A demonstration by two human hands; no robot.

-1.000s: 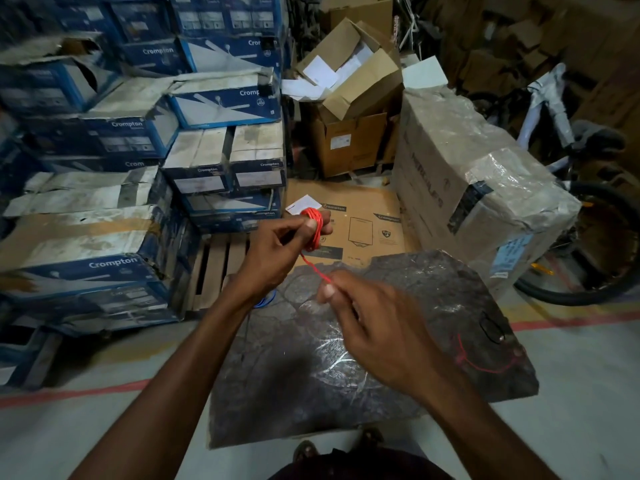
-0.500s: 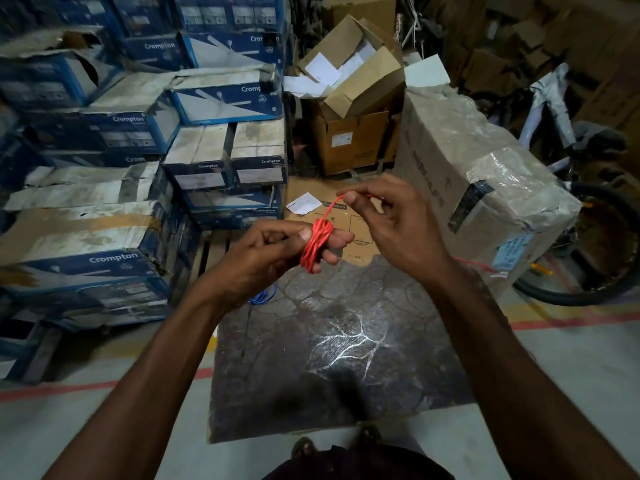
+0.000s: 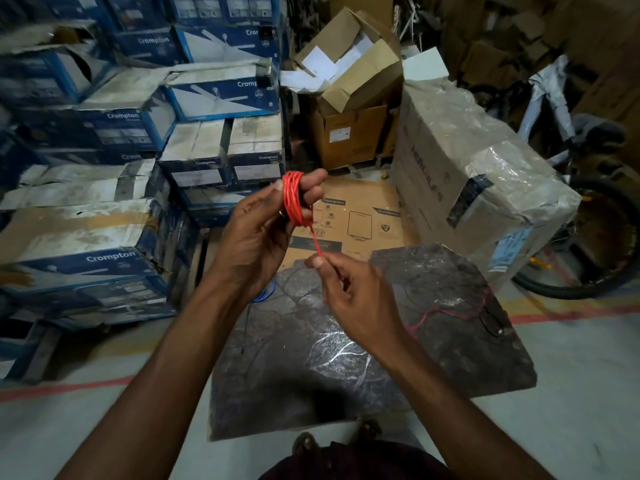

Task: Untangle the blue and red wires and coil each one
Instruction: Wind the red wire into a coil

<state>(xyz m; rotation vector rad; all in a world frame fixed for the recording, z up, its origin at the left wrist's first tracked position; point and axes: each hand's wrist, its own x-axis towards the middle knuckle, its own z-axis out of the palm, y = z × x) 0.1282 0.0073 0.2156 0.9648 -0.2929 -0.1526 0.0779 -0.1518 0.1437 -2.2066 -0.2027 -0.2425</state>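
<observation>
My left hand (image 3: 258, 233) holds a coil of red wire (image 3: 293, 199) wound around its fingers, the thumb pressing on the turns. From the coil a strand runs down to my right hand (image 3: 356, 299), which pinches it between thumb and forefinger. The loose tail of the red wire trails across the right part of the dark slab (image 3: 311, 386). Part of the blue wire (image 3: 265, 293) peeks out at the slab's left edge, mostly hidden behind my left wrist.
Stacks of blue Crompton boxes (image 3: 104, 265) fill the left. A plastic-wrapped carton (image 3: 485, 174) stands to the right, a bicycle wheel (image 3: 602, 237) behind it. Open cardboard boxes (image 3: 349, 98) sit at the back, and a flat cardboard sheet (image 3: 356, 216) lies beyond the slab.
My right hand came down from above the coil to below it, carrying the strand around the left fingers. My left hand rose and turned the coil upright.
</observation>
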